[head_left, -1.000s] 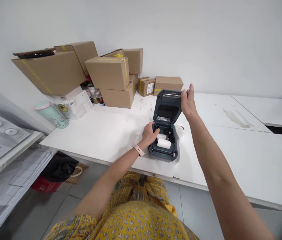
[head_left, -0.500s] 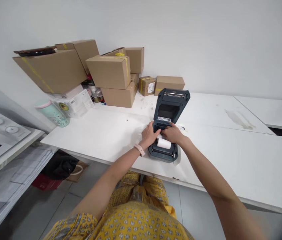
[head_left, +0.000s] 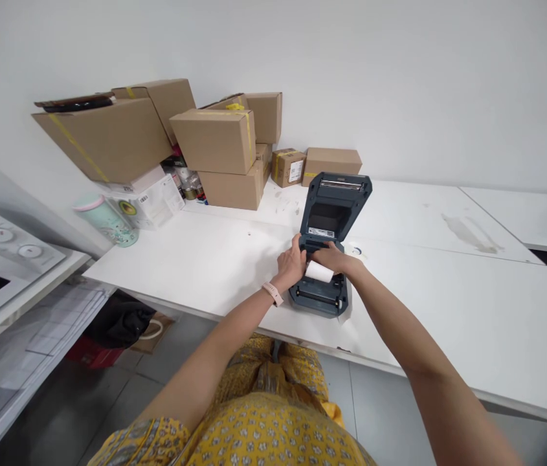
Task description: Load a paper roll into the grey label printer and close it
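Note:
A dark blue-grey label printer (head_left: pixel 319 304) sits on the white table with its lid (head_left: pixel 341 188) raised and tilted back. Inside its bay lies a white label roll (head_left: pixel 320 271), slightly askew. My left hand (head_left: pixel 292 262) is closed over the printer's left rim, its thumb reaching into the bay beside the roll. My right hand (head_left: pixel 330 257) comes in from the right, with curled fingers at the back of the roll; the fingertips are partly hidden inside the printer. A pale wristband (head_left: pixel 272 294) is on my left wrist.
Cardboard boxes (head_left: pixel 212 142) are stacked at the back left, with smaller boxes (head_left: pixel 334 160) behind the printer. A mint tumbler (head_left: pixel 108 223) stands near the table's left end, beside a white carton (head_left: pixel 151 204). A white appliance with knobs (head_left: pixel 6 249) is at far left.
The label roll has tilted, its right end lower, and shifted slightly within the bay. My right hand has moved a little deeper behind it. My left hand stays at the rim.

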Tool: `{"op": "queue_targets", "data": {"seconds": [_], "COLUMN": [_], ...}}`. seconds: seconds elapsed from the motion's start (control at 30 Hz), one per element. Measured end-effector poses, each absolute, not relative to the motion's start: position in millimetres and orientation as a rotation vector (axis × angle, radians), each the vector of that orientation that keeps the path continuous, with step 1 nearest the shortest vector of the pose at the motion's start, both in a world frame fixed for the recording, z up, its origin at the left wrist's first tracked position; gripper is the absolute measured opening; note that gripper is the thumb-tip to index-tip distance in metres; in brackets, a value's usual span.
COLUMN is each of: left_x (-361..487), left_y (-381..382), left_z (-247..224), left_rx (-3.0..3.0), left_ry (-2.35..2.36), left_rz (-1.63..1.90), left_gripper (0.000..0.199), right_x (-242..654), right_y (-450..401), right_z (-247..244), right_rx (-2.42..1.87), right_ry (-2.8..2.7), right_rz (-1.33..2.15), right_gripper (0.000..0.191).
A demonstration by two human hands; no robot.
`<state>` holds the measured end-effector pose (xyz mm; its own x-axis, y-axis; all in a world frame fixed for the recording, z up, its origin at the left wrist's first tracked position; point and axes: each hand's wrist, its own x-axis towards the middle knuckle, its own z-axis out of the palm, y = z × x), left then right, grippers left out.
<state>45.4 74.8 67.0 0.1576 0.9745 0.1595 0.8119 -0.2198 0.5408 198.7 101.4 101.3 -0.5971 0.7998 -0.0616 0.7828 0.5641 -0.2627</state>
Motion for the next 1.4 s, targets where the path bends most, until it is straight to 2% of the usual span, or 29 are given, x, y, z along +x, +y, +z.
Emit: {"op": "queue_targets", "data": {"seconds": [0.07, 0.17, 0.23, 0.37, 0.43, 0.53, 0.63, 0.73, 0.9, 1.03, 1.1, 1.27, 1.4], "left_x": [45, 44, 44, 45, 46, 47, 46, 46, 45, 45, 45, 44, 43], "left_y": [74, 74, 74, 74, 74, 75, 75, 74, 73, 73, 73, 72, 70], "left_z": [65, 62, 62, 64, 64, 63, 61, 62, 66, 68, 69, 68, 69], "left_rx": [2.11, 2.106, 2.095, 2.073, 2.065, 2.05, 2.05, 2.043, 2.047, 2.065, 2.057, 2.033, 2.016], "left_ry": [1.718, 1.702, 1.694, 1.705, 1.716, 1.726, 1.72, 1.719, 1.732, 1.73, 1.728, 1.712, 1.704], "left_rz": [0.72, 0.755, 0.767, 0.751, 0.742, 0.755, 0.778, 0.774, 0.743, 0.705, 0.707, 0.735, 0.768], "left_gripper": [0.052, 0.052, 0.051, 0.048, 0.047, 0.046, 0.045, 0.044, 0.045, 0.046, 0.046, 0.046, 0.045], "right_x": [207, 242, 278, 347, 366, 371, 365, 362, 372, 357, 339, 300, 284], "right_y": [94, 64, 35, -14, -24, -20, -10, -7, -20, -4, 16, 65, 81], "right_z": [116, 137, 136, 87, 51, 5, -18, -20, 9, 38, 45, 35, 20], "right_rx": [-1.328, -1.253, -1.221, -1.233, -1.278, -1.416, -1.515, -1.569, -1.563, -1.479, -1.496, -1.686, -1.703], "right_ry": [-2.704, -2.615, -2.307, -1.495, -1.235, -1.032, -1.016, -1.091, -1.116, -1.028, -1.063, -1.204, -1.137], "right_rz": [0.578, 0.737, 0.903, 1.161, 1.116, 0.958, 0.842, 0.826, 0.861, 0.627, 0.629, 0.792, 0.794], "right_gripper": [0.005, 0.03, 0.039, 0.048, 0.056, 0.055, 0.055, 0.053, 0.062, 0.053, 0.059, 0.089, 0.094]}}
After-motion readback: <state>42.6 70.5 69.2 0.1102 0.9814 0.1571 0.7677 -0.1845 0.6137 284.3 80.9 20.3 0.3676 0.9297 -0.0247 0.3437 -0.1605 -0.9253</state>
